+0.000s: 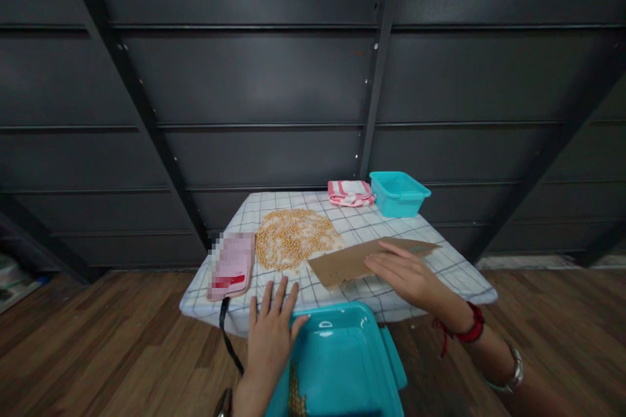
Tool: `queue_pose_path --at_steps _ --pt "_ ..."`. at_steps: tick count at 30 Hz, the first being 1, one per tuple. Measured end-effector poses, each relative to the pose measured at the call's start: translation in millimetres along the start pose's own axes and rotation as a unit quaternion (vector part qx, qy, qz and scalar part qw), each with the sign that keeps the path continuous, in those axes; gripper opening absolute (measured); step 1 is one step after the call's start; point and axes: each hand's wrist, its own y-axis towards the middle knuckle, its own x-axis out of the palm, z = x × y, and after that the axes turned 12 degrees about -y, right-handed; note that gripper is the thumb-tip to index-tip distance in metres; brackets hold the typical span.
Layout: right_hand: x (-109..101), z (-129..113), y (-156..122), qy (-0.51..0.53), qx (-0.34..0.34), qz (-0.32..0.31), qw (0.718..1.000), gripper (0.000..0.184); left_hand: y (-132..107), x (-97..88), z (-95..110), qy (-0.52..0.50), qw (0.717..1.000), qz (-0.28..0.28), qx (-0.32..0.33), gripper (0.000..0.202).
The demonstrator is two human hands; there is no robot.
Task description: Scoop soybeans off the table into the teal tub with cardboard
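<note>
The lower edge cuts off the near end of the teal tub (342, 358) and both forearms, so the full length of the tub cannot be seen. Only part of the small grains (297, 399) at its left side shows, next to the left wrist. The pink phone-like item (233, 264) on the left of the table (440, 257) is blurred into blocks, its face unreadable. The right hand (403, 275) covers part of the brown cardboard (340, 265), and its underside is hidden.

The left hand (270, 332) is spread wide, fingers straight and pointing far, with the thumb over the tub's far left rim; it has hold of nothing that shows. The right hand's fingers lie nearly straight along the cardboard, touching it; whether they pinch it cannot be told.

The cardboard is on the right half of the table, just beyond the tub, its long axis running left to right, the left end slightly nearer. That end points toward the near right side of the yellow grain pile (288, 241), which is spread out loosely.
</note>
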Motion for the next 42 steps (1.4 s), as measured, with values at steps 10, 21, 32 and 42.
queue_pose_path --at_steps 10,21,32,42 --pt "7.6 1.6 8.3 0.021 -0.020 0.013 1.000 0.026 0.1 -4.1 0.6 -0.003 1.000 -0.019 -0.010 0.049" --pt "14.5 9.4 1.5 0.019 -0.005 0.003 1.000 0.029 -0.4 -6.8 0.5 -0.009 1.000 -0.025 -0.015 0.050" --pt "12.6 5.2 -1.4 0.005 0.010 0.014 1.000 0.030 -1.3 -7.1 0.4 -0.005 1.000 -0.022 -0.014 0.050" --pt "8.5 -4.4 -7.2 -0.007 0.009 0.018 1.000 0.034 -2.3 -3.4 -2.5 -0.013 1.000 -0.018 -0.014 0.052"
